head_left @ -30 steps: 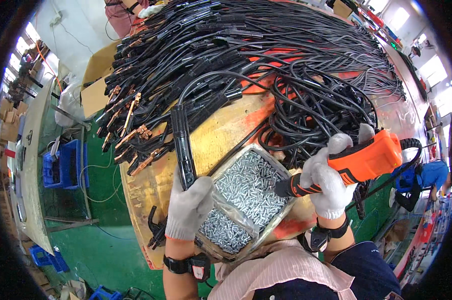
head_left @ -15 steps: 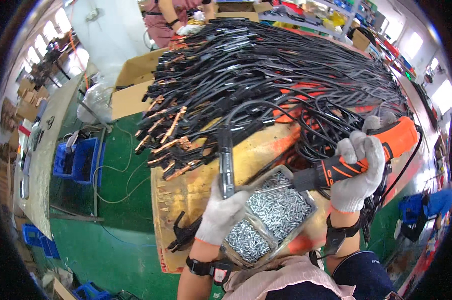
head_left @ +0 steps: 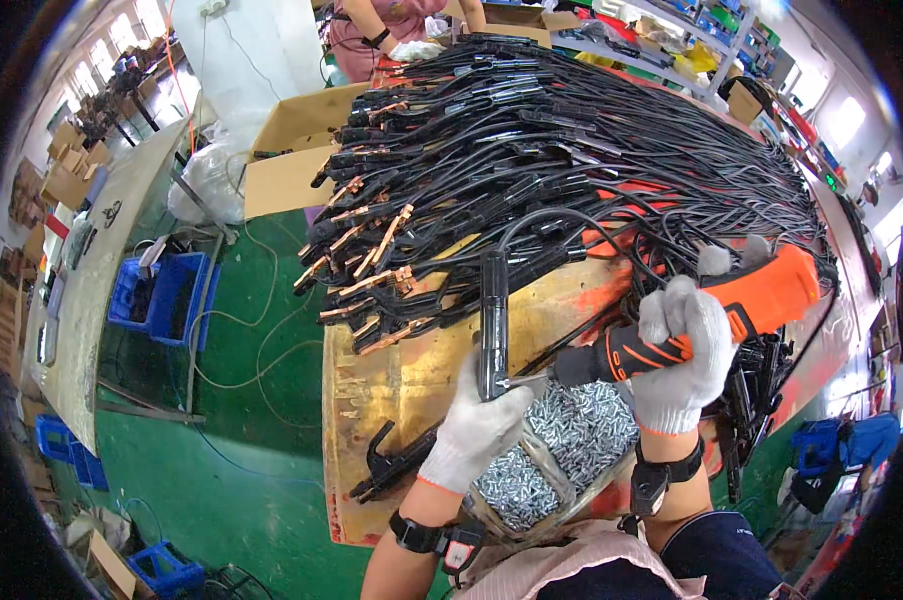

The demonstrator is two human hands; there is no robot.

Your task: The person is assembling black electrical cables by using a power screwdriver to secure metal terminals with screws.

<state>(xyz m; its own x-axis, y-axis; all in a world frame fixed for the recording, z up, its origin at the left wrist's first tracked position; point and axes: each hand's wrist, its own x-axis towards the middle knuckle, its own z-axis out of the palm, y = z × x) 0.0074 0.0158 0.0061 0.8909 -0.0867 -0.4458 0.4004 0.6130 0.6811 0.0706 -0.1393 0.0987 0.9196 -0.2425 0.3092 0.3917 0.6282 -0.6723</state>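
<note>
My gloved left hand (head_left: pixel 474 425) is closed around the lower end of a black tubular handle (head_left: pixel 493 315), which stands nearly upright with a black cable curving from its top. In my gloved right hand (head_left: pixel 683 350) is an orange and black power screwdriver (head_left: pixel 776 290), held almost level. Its bit (head_left: pixel 531 379) points left and reaches the handle's lower end beside my left fingers; whether a screw sits at the tip is too small to tell. Just below, small silver screws (head_left: pixel 583 428) fill a two-part clear tray, partly covered by my left hand.
Black clamps with copper jaws (head_left: pixel 386 245) and their cables are heaped across the yellow table (head_left: pixel 371 375). A loose black clamp (head_left: pixel 396 462) lies left of my left hand. Behind stands an open cardboard box (head_left: pixel 289 185). Another person's gloved hand (head_left: pixel 416 50) rests at the heap's far end.
The screwdriver has moved left, and its bit has gone from over the screw tray to the handle's lower end. My view has shifted slightly. Both hands keep their holds.
</note>
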